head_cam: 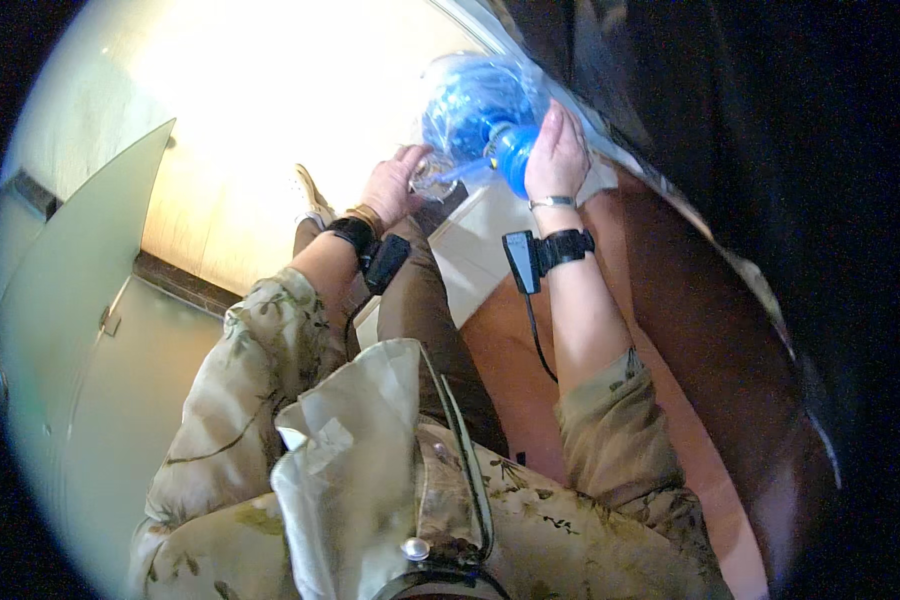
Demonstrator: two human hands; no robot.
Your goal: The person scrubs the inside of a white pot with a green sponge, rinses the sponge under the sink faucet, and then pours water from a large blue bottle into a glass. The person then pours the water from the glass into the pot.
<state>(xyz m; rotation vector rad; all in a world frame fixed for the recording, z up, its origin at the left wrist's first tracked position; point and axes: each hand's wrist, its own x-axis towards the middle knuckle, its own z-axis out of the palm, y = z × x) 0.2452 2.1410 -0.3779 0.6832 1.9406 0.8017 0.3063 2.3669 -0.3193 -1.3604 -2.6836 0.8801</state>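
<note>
My left hand [394, 186] has its fingers on a clear, rounded plastic piece [433, 176]. My right hand [559, 159] grips a smooth blue rounded part [515, 154] from its right side. That part joins, at a pale ribbed collar [497, 139], a larger blue bundle [476, 97] under shiny clear film. A translucent bluish strip with a small yellow spot runs between the clear piece and the blue part. What the whole item is cannot be told. My right fingertips point up along the film; the far side of the grip is hidden.
Strong glare covers the upper middle. A curved frosted glass panel [112, 217] stands at the left, above a dark base strip [180, 286]. My legs and one pale shoe [309, 196] show below my left hand. Black straps with small boxes and cables are on both wrists. A reddish-brown surface [521, 352] lies lower right.
</note>
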